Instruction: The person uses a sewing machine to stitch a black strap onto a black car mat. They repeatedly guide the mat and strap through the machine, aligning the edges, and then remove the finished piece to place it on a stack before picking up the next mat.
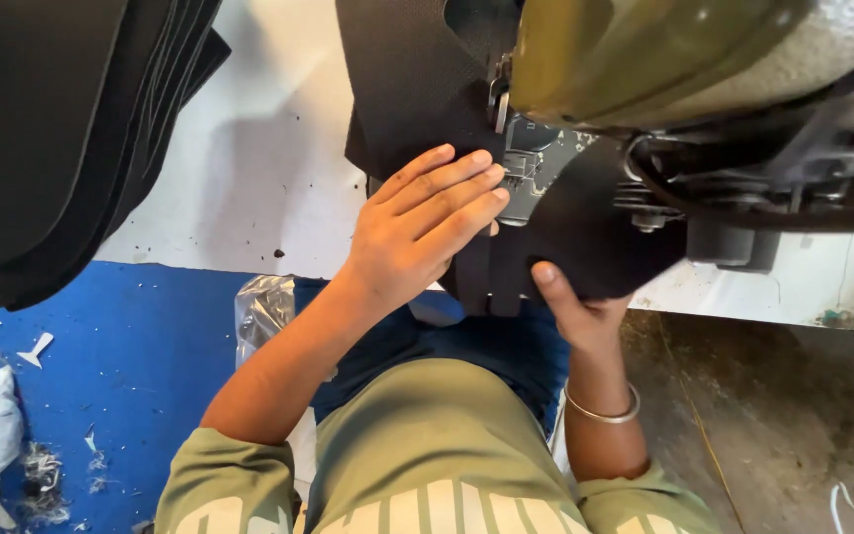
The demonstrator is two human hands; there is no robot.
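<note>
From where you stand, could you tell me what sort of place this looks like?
Probably a sewing workshop, perhaps for footwear or bags. An olive-green industrial sewing machine stands on a white table, both hands press a flat black fabric piece under its needle, and a stack of black cut sheets lies alongside.

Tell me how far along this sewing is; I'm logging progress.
Done: cannot tell; no finished seam shows. In hand: the left hand lies flat on the black fabric piece at the sewing machine needle, and the right hand grips its lower edge. Left: a stack of black pieces lies at the far left.
</note>
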